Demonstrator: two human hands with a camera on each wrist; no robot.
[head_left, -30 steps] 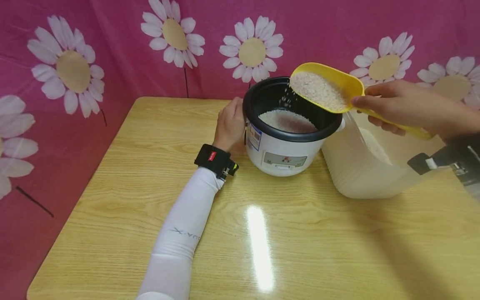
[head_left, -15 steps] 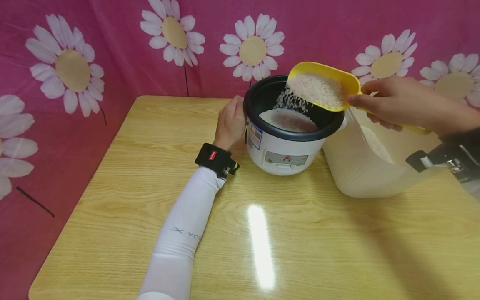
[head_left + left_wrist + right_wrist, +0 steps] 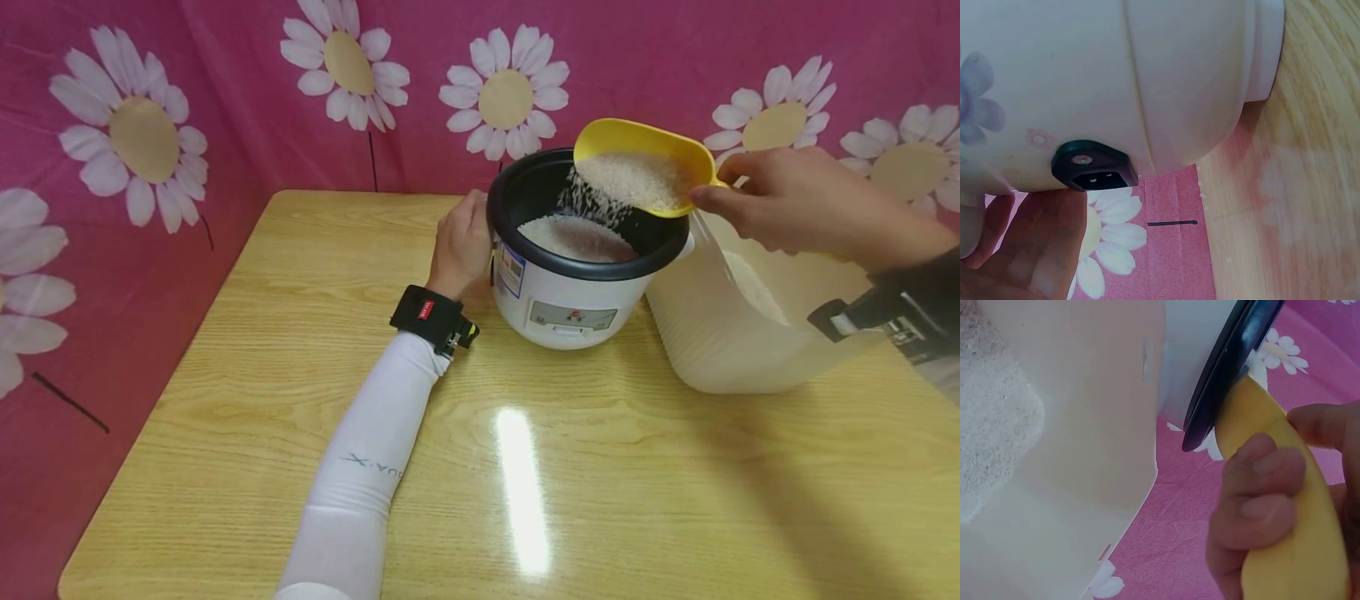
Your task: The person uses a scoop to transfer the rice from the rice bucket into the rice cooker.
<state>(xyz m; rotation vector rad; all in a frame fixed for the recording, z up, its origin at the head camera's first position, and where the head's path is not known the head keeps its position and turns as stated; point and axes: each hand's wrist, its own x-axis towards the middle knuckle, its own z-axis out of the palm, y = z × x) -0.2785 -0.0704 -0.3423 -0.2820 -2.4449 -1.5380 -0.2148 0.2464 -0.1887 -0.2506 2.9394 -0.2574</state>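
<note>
In the head view my right hand (image 3: 810, 200) grips the handle of a yellow scoop (image 3: 686, 154), tilted over a white rice cooker (image 3: 517, 292). Rice (image 3: 630, 179) spills from the scoop's lip into the cooker's dark inner pot (image 3: 540, 179), where more rice (image 3: 573, 237) lies. Curled fingers wrap the scoop handle (image 3: 1297, 562) in the right wrist view. My left hand (image 3: 459, 246) holds the cooker's side; in the left wrist view its fingers (image 3: 1047, 244) are at the small white side handle (image 3: 969, 225), beside the black power socket (image 3: 1094, 167).
A translucent cream rice bin (image 3: 720, 350), with rice inside (image 3: 753, 287), stands right of the cooker under my right forearm. Both are on a wooden table (image 3: 300, 400). A pink cloth (image 3: 420, 50) with daisies hangs behind the table's back edge.
The scoop has moved slightly left and tipped further, and the rice falling into the pot has grown from a few grains to a stream. My left hand and the cooker have stayed put.
</note>
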